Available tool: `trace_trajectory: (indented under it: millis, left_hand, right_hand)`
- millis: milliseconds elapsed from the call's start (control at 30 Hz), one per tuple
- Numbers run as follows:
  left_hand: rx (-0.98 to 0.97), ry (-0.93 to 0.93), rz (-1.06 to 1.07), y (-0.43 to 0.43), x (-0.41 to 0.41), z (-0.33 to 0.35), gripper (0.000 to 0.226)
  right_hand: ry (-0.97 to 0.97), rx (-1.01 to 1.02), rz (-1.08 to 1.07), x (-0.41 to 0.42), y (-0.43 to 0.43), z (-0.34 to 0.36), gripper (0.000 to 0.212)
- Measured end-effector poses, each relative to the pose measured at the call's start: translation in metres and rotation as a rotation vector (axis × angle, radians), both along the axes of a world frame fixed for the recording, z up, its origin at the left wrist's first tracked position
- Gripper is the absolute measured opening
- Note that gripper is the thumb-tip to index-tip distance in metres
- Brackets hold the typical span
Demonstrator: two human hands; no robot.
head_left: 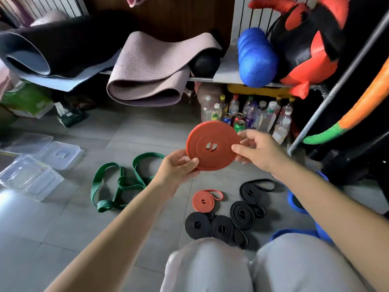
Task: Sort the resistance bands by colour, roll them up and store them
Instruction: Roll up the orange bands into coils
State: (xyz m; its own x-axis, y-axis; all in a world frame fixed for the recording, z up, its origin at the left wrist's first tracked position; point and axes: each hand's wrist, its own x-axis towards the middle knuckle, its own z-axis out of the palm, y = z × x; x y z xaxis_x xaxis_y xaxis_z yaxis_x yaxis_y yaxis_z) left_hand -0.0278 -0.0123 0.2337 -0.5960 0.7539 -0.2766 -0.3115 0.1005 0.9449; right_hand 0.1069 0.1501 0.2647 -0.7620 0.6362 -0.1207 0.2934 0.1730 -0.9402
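A rolled orange resistance band (212, 145) forms a flat coil held up above the floor. My left hand (179, 165) pinches its lower left edge, and my right hand (256, 150) pinches its right edge. On the floor below lies a smaller orange coil (203, 201) with a loose loop at its side. Several rolled black bands (223, 227) lie beside it, some with loose ends. An unrolled green band (122, 182) is tangled on the tiles to the left.
Clear plastic boxes and lids (31, 165) sit on the floor at the left. A low shelf (223, 74) holds rolled yoga mats (147, 68), a blue foam roller (256, 57) and a black-and-red bag. Bottles and cans (248, 114) stand under it. My knees fill the bottom edge.
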Motion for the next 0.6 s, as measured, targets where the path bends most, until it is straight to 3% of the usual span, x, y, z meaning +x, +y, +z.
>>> trace_trajectory:
  millis: [133, 300, 600]
  left_hand:
    - [-0.15, 0.099, -0.025, 0.01, -0.019, -0.059, 0.026]
    - [-0.355, 0.089, -0.023, 0.024, -0.04, -0.147, 0.025]
    - [-0.807, 0.015, -0.168, 0.042, -0.057, -0.302, 0.018]
  right_hand:
    - [-0.091, -0.094, 0.018, -0.017, 0.017, -0.07, 0.017]
    - [-0.246, -0.204, 0.042, -0.036, 0.028, -0.167, 0.015]
    - [-0.623, -0.34, 0.06, -0.055, 0.022, -0.356, 0.041]
